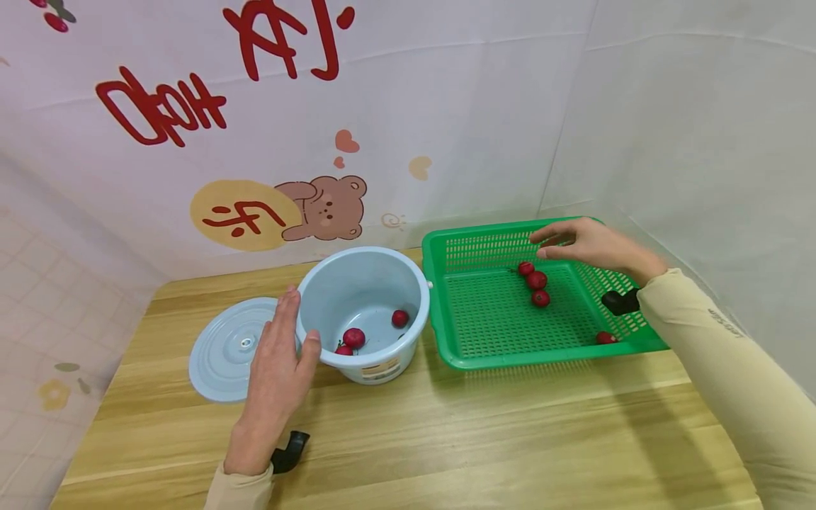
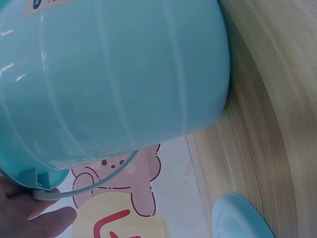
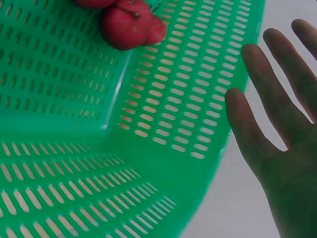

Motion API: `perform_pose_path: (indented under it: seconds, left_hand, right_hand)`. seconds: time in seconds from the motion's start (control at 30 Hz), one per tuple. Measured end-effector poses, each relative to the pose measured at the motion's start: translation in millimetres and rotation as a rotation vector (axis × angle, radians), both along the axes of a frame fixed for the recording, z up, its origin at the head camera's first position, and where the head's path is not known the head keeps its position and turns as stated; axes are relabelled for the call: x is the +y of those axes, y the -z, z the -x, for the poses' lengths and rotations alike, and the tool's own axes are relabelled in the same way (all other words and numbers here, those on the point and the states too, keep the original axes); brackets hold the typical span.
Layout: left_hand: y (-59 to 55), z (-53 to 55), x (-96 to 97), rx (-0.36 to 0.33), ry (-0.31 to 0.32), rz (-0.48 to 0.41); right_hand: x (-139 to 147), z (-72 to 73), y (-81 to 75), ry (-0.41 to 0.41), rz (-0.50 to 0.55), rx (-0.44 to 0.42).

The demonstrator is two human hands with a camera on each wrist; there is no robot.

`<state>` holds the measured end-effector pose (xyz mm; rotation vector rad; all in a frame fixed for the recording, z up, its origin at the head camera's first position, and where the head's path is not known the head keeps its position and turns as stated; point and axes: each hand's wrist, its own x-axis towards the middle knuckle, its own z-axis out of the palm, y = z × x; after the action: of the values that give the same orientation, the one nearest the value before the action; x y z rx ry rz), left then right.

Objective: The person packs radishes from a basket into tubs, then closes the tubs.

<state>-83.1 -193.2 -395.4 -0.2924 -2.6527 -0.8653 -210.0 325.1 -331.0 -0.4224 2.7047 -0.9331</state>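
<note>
Radishes [image 1: 537,280] lie in two containers on the wooden counter [image 1: 408,439]: at least four in the green basket [image 1: 484,363] on the right and three in the pale blue bucket [image 1: 376,276] near the middle. In the basket, three of them sit close together in a short row around the middle of the floor, while another lies apart by the near right corner. In the bucket, two rest close together on the near left part of the bottom, and the third lies apart on the right. The left hand [image 1: 278,361] is at the left side of the bucket's rim, its fingers straight and its thumb held away from them; the left wrist view shows fingers beside the rim, where a thin handle [image 2: 94,188] joins it. The right hand [image 1: 589,244] hangs above the far right part of the basket, its fingers spread apart in the right wrist view, near the three grouped radishes. The round blue lid [image 1: 219,350] lies flat on the counter just left of the bucket, partly behind the left hand. Behind everything hangs a pale cloth [image 1: 484,142] printed with red writing, hearts and a brown bear [image 1: 331,209].
</note>
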Motion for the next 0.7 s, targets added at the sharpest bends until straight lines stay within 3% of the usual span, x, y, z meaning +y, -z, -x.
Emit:
perform_pose_path:
  seconds: [0.27, 0.7]
  left_hand:
    - [0.2, 0.4, 0.6, 0.005, -0.004, 0.0]
    - [0.2, 0.1, 0.8, 0.008, -0.001, -0.002]
  right_hand:
    - [6.5, 14.1, 19.5, -0.025, 0.021, -0.067]
    - [17.1, 20.8, 45.4, -0.06, 0.008, -0.149]
